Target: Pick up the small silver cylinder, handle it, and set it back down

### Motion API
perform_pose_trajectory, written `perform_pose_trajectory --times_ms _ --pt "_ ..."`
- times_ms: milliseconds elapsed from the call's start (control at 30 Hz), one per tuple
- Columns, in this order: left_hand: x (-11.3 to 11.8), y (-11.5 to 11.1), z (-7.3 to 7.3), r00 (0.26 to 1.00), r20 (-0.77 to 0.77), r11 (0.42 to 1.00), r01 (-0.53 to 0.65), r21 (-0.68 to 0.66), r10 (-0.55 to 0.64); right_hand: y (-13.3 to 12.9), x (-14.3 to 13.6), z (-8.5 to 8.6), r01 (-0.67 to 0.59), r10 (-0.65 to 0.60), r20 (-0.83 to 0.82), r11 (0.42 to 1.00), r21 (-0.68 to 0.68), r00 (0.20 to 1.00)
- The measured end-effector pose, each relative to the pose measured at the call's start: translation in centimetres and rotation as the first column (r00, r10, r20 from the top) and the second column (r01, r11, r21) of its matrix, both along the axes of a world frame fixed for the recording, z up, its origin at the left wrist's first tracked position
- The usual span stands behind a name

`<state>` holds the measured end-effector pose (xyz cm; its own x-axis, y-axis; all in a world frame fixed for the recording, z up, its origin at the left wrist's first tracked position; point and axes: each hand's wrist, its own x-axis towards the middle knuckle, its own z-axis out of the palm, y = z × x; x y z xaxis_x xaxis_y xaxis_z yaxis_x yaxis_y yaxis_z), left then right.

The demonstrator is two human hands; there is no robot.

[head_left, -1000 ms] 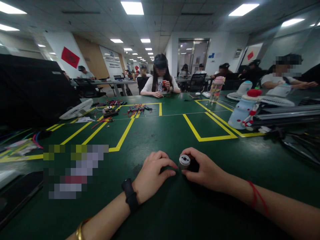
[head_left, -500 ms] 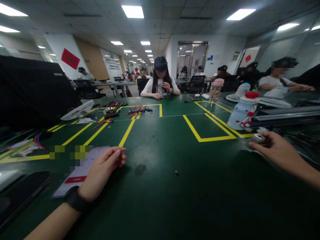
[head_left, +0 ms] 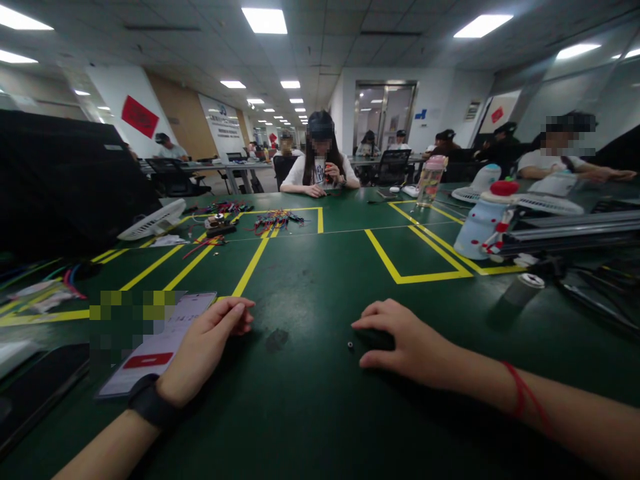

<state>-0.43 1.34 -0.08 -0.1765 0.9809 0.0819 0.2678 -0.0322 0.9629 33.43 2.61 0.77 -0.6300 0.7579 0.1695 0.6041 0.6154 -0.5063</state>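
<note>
My right hand hovers over the green table, thumb and fingers spread with nothing between them. Just left of its thumb lies a small dark ring-like part. A grey metal cylinder stands farther right, beyond my right hand. My left hand, with a black band on the wrist, rests beside a phone with a lit screen. Its fingers are curled together, and whatever they might hold is hidden.
Bundles of wires lie at the far left centre. A blue bottle with a red top stands at the right near metal rails. Small white fans flank the table. A person sits opposite.
My right hand has let go of the metal cylinder at the right and moved left, beside the small part. The cylinder now stands alone. My left hand has barely moved.
</note>
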Motion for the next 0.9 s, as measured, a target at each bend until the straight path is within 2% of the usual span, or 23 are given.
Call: perform_pose_trajectory --times_ms 67,133,167,233,267,300,367,400,433,467,533,600,667,833,900 --pt "-0.1 0.0 -0.1 1.0 -0.018 1.0 0.019 0.005 -0.019 0.1 -2.1 -0.1 -0.05 0.05 0.009 0.999 -0.01 0.999" --pt "-0.3 -0.1 -0.3 0.999 -0.037 0.999 0.039 0.004 -0.039 0.4 -1.8 0.4 -0.033 0.033 -0.008 0.999 -0.016 0.999" --pt "-0.4 0.0 -0.3 0.998 -0.046 0.999 0.047 0.004 -0.047 0.6 -0.7 1.1 0.018 -0.019 -0.031 1.0 -0.008 0.999" --pt "-0.5 0.0 -0.5 0.996 -0.062 0.998 0.059 0.005 -0.059 1.1 2.9 2.8 0.219 -0.215 -0.074 0.974 0.056 0.974" --pt "-0.5 0.1 -0.5 0.995 -0.07 0.998 0.066 0.003 -0.065 1.3 5.3 3.7 0.353 -0.345 -0.083 0.928 0.117 0.935" --pt "-0.5 0.1 -0.6 0.995 -0.076 0.997 0.071 0.001 -0.071 1.5 7.9 4.6 0.486 -0.48 -0.083 0.853 0.19 0.873" --pt "-0.5 0.2 -0.7 0.994 -0.085 0.997 0.071 -0.002 -0.071 1.9 13.5 5.9 0.688 -0.714 -0.052 0.649 0.325 0.698" --pt "-0.5 0.2 -0.7 0.994 -0.089 0.998 0.069 -0.003 -0.069 2.1 16.2 6.2 0.755 -0.802 -0.016 0.555 0.349 0.597" --pt "-0.4 0.2 -0.7 0.994 -0.092 0.998 0.065 -0.004 -0.065 2.2 18.7 6.3 0.804 -0.859 0.032 0.491 0.335 0.511" --pt "-0.4 0.2 -0.6 0.994 -0.093 0.998 0.059 -0.005 -0.06 2.3 20.7 6.2 0.838 -0.885 0.084 0.461 0.292 0.457" --pt "-0.4 0.1 -0.5 0.995 -0.089 0.999 0.05 -0.009 -0.051 2.6 23.6 5.7 0.874 -0.883 0.173 0.462 0.15 0.436" --pt "-0.4 0.0 -0.5 0.996 -0.079 0.999 0.042 -0.012 -0.043 2.7 24.7 5.2 0.877 -0.866 0.198 0.477 0.054 0.459" --pt "-0.5 -0.1 -0.5 0.997 -0.064 0.999 0.033 -0.012 -0.033 2.6 24.5 5.0 0.885 -0.874 0.185 0.464 0.038 0.45" --pt "-0.8 -0.2 -0.8 0.998 -0.043 0.999 0.039 -0.018 -0.039 1.9 22.9 5.8 0.925 -0.916 0.146 0.38 0.023 0.373" --pt "-1.0 -0.2 -0.9 0.998 -0.049 0.999 0.045 -0.021 -0.046 1.7 22.9 5.9 0.923 -0.91 0.157 0.385 -0.033 0.385"
